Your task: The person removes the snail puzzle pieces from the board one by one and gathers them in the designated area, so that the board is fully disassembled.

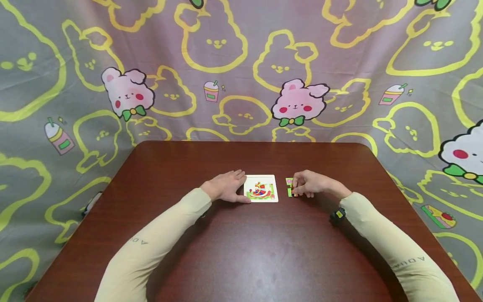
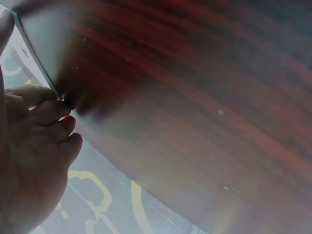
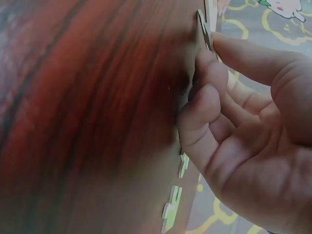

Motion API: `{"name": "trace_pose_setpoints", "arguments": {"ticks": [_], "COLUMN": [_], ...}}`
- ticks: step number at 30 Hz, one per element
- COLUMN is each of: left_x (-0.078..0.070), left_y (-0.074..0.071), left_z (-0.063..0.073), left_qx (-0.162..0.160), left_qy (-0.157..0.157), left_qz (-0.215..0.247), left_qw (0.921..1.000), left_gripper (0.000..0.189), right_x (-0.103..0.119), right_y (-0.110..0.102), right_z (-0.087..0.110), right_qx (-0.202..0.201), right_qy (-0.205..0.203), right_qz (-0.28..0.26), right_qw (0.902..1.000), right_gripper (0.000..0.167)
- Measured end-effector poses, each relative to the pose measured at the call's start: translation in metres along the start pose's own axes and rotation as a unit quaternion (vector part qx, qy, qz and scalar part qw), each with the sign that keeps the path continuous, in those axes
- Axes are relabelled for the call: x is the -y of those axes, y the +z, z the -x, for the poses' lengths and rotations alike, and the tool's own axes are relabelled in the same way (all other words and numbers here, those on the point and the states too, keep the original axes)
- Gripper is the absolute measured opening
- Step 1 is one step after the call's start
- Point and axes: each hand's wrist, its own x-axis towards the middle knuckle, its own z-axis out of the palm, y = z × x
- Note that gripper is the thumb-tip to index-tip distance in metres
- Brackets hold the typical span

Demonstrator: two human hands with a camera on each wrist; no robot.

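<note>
A white-framed picture puzzle board (image 1: 260,177) lies flat on the table, with a partly assembled picture of a colourful rocking figure inside it. My left hand (image 1: 227,186) rests at the board's left side, thumb by the near corner and fingers by the far one. In the left wrist view the same hand (image 2: 36,141) touches the board's edge (image 2: 34,58). To the right of the board, my right hand (image 1: 308,183) pinches a thin puzzle piece (image 3: 204,30) between thumb and fingertips. Its printed face is mostly hidden in the right wrist view.
Beside my right hand lie green puzzle pieces (image 1: 289,181). Two of them, a nearer piece (image 3: 171,209) and a smaller-looking one (image 3: 184,165), show below the hand in the right wrist view. The brown table (image 1: 241,243) ends against a patterned curtain (image 1: 234,84).
</note>
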Motion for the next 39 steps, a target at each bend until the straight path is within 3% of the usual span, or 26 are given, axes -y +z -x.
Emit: {"name": "trace_pose_setpoints", "arguments": {"ticks": [16, 24, 32, 39], "left_x": [0.0, 0.001, 0.0, 0.0], "left_y": [0.002, 0.001, 0.0, 0.0], "left_z": [0.0, -0.001, -0.001, 0.0], "left_qx": [0.004, 0.003, -0.002, -0.003], "left_qy": [0.0, -0.003, 0.003, 0.002], "left_qz": [0.004, 0.007, 0.01, 0.008], "left_qw": [1.0, 1.0, 0.9999, 1.0], "left_gripper": [0.105, 0.105, 0.104, 0.104], "right_x": [0.01, 0.014, 0.014, 0.02], "right_y": [-0.005, -0.005, -0.001, 0.004], "right_z": [-0.003, -0.005, -0.003, -0.003], "right_qx": [0.024, 0.014, 0.007, 0.006], "right_qy": [0.051, 0.062, 0.043, -0.005], "right_qz": [0.067, 0.099, 0.083, 0.083], "right_qw": [0.9962, 0.993, 0.9956, 0.9965], "right_gripper": [0.022, 0.026, 0.021, 0.019]}}
